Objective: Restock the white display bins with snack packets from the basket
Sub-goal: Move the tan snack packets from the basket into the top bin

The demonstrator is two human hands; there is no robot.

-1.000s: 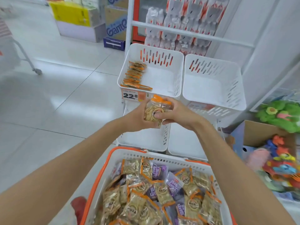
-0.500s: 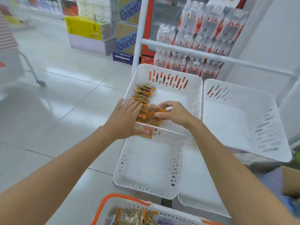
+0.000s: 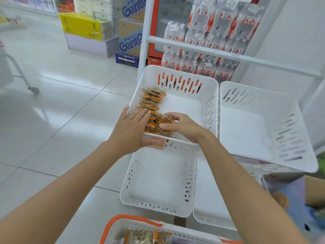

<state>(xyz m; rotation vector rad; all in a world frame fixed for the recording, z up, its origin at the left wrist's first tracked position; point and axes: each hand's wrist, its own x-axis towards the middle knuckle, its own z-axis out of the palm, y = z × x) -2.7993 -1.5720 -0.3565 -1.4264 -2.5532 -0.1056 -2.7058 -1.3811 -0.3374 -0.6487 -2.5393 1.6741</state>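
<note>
A row of orange-edged snack packets stands along the left side of the upper left white bin. My left hand lies flat with straight fingers over the bin's left front corner, its fingertips against the near packets. My right hand is inside the bin and pinches the nearest packets between thumb and curled fingers. The orange-rimmed basket shows at the bottom edge with packets inside.
The upper right white bin and the lower bins hold nothing. An orange price tag hangs on the upper left bin's front. Behind stands a white rack of bottle packs. Stacked cartons sit on the tiled floor.
Both hands carried a packet from above the basket up into the upper left bin. My view has risen, so the basket sits lower in frame. In the last half second the hands hardly moved.
</note>
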